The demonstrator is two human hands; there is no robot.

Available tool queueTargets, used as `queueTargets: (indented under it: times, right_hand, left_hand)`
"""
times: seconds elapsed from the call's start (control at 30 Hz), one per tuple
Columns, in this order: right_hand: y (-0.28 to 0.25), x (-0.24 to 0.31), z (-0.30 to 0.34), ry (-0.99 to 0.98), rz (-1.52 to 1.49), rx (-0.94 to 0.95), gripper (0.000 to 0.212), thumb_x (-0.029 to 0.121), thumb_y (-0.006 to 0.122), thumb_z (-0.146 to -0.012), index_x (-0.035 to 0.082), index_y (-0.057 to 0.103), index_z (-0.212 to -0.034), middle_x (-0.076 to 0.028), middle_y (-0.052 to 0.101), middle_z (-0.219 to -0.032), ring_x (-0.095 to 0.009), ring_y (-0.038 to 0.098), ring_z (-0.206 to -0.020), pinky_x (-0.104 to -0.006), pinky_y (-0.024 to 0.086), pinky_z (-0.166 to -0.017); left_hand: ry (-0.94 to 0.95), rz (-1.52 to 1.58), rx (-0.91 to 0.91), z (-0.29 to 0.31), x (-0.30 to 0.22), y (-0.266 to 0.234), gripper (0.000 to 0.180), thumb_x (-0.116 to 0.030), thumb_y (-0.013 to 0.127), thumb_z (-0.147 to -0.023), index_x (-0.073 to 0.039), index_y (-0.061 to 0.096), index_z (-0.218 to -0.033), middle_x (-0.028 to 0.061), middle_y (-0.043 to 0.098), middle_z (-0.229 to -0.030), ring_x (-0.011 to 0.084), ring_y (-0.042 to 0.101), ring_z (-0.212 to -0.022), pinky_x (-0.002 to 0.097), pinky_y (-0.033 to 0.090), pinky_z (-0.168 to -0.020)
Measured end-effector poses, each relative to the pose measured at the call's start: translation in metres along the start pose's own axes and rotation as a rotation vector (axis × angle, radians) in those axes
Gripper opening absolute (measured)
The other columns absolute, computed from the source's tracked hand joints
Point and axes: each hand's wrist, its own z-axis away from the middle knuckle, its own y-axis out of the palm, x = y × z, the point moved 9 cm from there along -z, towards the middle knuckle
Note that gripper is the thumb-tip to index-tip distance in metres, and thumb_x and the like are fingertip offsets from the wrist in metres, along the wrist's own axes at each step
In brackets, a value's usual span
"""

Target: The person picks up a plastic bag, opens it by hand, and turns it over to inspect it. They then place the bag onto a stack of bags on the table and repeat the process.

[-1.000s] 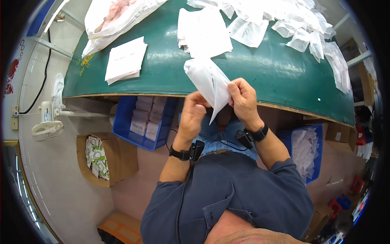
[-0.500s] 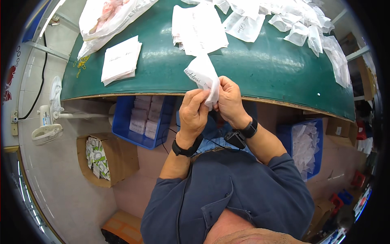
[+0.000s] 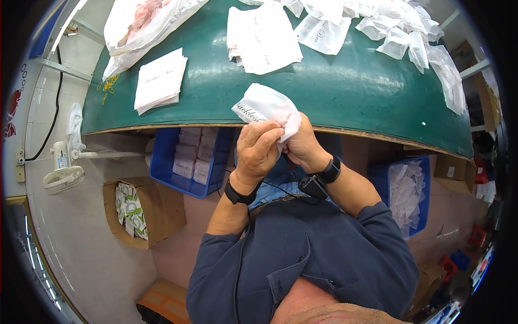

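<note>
Just past the near edge of the green table (image 3: 210,102), a white translucent pouch (image 3: 264,102) with black lettering is held in both hands. My left hand (image 3: 258,144) pinches its near left side, thumb and fingers closed. My right hand (image 3: 306,141) is closed on its right edge; the pouch hides part of those fingers. Something pinkish shows faintly through the pouch near my fingers. Beyond it lies a stack of flat white printed pouches (image 3: 263,40). To the left is a smaller stack of the same kind (image 3: 160,81).
A white bag with pink items (image 3: 144,24) stands at the far left, near yellow rubber bands (image 3: 108,86). Filled pouches (image 3: 396,29) are heaped at the far right. Below the table are blue bins (image 3: 183,186) (image 3: 381,178) and a cardboard box (image 3: 164,216).
The pouch has turned and puffed out, its far end now wider and rounder. Both hands have shifted slightly, and the pouch no longer overlaps the stack behind it.
</note>
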Motion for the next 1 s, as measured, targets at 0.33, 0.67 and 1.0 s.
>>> queueTargets:
  times: [0.33, 0.67, 1.0]
  right_hand:
    - [0.019, 0.067, 0.030, -0.596, 0.784, 0.065, 0.014, 0.015, 0.062, -0.098, 0.001, 0.061, -0.097, -0.001, 0.061, -0.073, -0.009, 0.050, -0.059, -0.0241, 0.043, -0.054]
    - [0.030, 0.069, 0.034, -0.707, 0.945, 0.198, 0.018, 0.014, 0.067, -0.095, 0.001, 0.061, -0.085, -0.005, 0.057, -0.068, -0.011, 0.049, -0.060, -0.0286, 0.042, -0.054]
    - [0.017, 0.082, 0.043, -0.585, 0.835, 0.199, 0.027, 0.018, 0.062, -0.100, 0.002, 0.057, -0.080, -0.002, 0.053, -0.065, -0.009, 0.044, -0.058, -0.0271, 0.038, -0.052]
  left_hand:
    - [-0.343, 0.103, -0.057, 0.001, 0.028, -0.023, 0.012, 0.003, 0.059, -0.091, -0.002, 0.058, -0.102, 0.0126, 0.062, -0.092, 0.0315, 0.062, -0.081, 0.0339, 0.050, -0.073]
    - [-0.494, 0.223, -0.032, 0.003, 0.027, -0.024, 0.006, -0.001, 0.058, -0.096, -0.002, 0.058, -0.102, 0.0103, 0.060, -0.089, 0.0229, 0.059, -0.076, 0.0311, 0.048, -0.070]
    - [-0.561, 0.238, 0.068, -0.002, 0.021, -0.038, 0.008, -0.006, 0.064, -0.096, -0.002, 0.059, -0.101, 0.0121, 0.059, -0.087, 0.0247, 0.058, -0.072, 0.0309, 0.047, -0.065]
